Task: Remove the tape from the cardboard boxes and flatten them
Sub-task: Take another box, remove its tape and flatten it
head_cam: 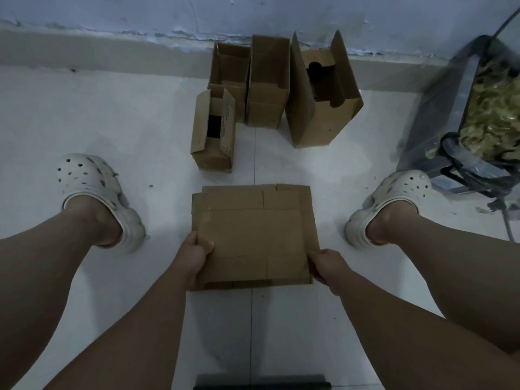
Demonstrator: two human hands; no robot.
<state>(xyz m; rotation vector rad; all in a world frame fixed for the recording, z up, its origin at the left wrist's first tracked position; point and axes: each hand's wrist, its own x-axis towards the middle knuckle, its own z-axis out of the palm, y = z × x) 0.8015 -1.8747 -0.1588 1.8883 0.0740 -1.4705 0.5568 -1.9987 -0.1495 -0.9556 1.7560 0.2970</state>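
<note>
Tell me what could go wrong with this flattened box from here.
The flattened box, gripped only at its near corners by the left hand and right hand, could spring open.
A pale patch near its left edge may be leftover tape.
The small upright box stands just ahead; pushing the sheet forward could topple it.

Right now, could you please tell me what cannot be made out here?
Head view:
- flattened box underside: hidden by its own cardboard.
- left hand and right hand: fingers tucked beneath the box.
- dark object at the bottom: cut off by the edge.
- clear bin: cropped by the right edge.
</note>
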